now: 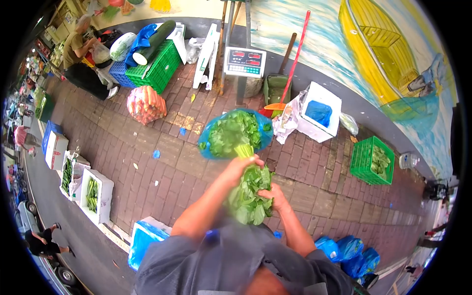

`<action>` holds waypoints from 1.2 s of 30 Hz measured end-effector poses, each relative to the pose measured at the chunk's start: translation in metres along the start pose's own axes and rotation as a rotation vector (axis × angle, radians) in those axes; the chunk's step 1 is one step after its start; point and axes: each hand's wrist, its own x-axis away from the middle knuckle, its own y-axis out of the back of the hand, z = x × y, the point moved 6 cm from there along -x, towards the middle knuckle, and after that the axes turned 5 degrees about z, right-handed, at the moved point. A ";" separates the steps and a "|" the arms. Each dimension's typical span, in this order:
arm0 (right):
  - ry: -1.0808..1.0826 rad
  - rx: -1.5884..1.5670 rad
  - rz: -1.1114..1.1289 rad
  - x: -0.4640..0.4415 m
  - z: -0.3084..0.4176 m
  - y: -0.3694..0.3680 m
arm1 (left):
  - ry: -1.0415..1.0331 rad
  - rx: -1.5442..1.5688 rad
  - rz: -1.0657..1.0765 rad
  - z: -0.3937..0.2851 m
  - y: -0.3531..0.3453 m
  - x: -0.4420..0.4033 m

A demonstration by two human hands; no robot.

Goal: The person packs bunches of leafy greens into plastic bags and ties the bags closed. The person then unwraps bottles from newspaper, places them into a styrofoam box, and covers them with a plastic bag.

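Observation:
A bunch of leafy greens [251, 194] is held in front of my chest, its pale stems pointing away from me. My left hand [242, 168] is closed round the stem end. On the right side of the leaves, my right hand [276, 195] grips them with its fingers partly hidden. Just beyond my hands, a blue plastic bag [204, 142] lies open on the brick pavement, filled with loose green leaves [235, 129].
A scale [245, 62] stands beyond the bag. Left are a bag of carrots [146, 104], green crate [160, 69] and person [81, 46]. Right are a foam box [328, 101], broom [295, 56] and green crate [363, 160]. Blue bags [349, 247] lie lower right.

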 end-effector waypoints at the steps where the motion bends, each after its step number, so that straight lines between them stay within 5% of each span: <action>1: 0.013 0.012 -0.016 0.000 0.001 0.001 | 0.060 0.062 0.017 0.005 -0.006 0.002; 9: -0.026 0.045 -0.006 -0.005 -0.019 0.021 | 0.163 -0.001 -0.006 0.041 0.001 0.021; 13: -0.024 0.000 -0.018 -0.010 -0.012 0.012 | -0.031 0.447 0.056 0.032 0.010 0.020; 21: -0.084 0.055 0.013 -0.011 -0.025 0.016 | -0.045 0.256 -0.066 0.055 0.013 0.026; 29: 0.010 0.152 0.010 -0.026 -0.011 0.016 | -0.169 0.124 0.063 0.033 0.010 0.017; 36: 0.175 0.314 -0.213 -0.010 -0.011 0.062 | -0.138 -0.114 -0.310 0.029 0.050 0.030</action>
